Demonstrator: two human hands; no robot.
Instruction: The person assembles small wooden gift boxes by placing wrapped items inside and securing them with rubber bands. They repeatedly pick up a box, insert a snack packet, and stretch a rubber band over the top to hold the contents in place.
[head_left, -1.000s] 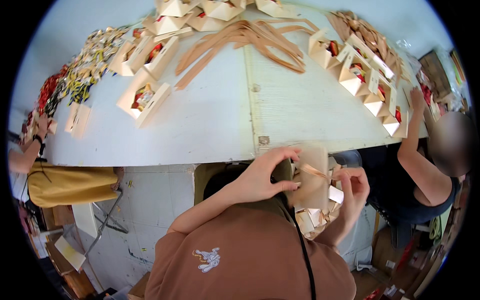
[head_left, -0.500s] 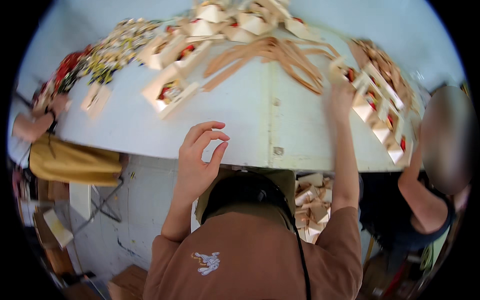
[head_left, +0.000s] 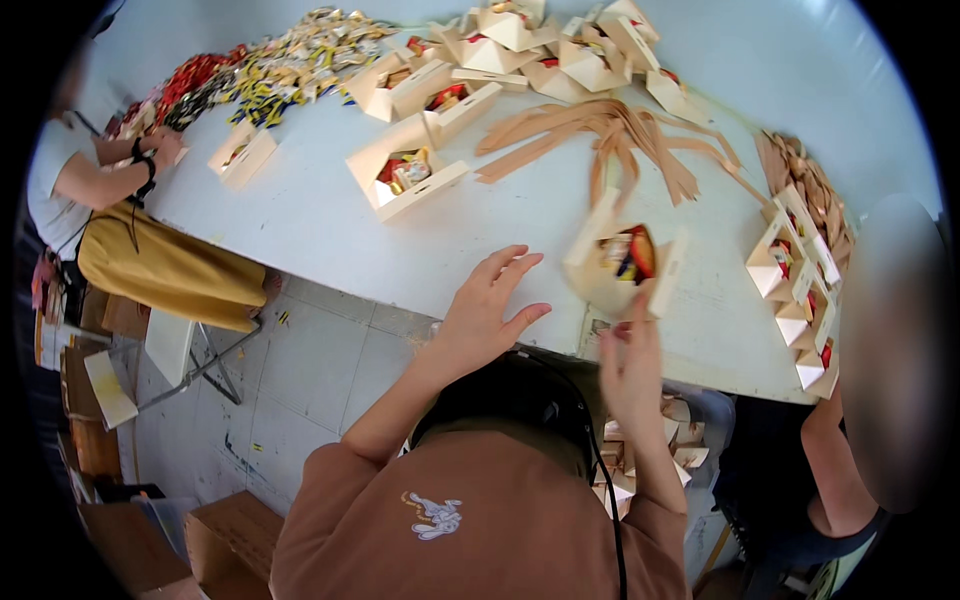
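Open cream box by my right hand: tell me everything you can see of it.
The cream box looks like folded card, open on top, with panels rising at left and right, the right one apparently slotted. Inside show shiny red, yellow and dark wrapped packets. It is over the table, nearer than the tan ribbons. The right hand is at its near edge; blur hides whether it grips.

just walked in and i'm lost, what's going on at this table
The person in the brown shirt has their right hand at the near side of an open cream box with wrapped packets inside; blur hides how firmly it grips. Their left hand is open and empty. Tan ribbons lie beyond the box, and other cream boxes sit left and right. At the far left, a co-worker has hands near colourful piles.
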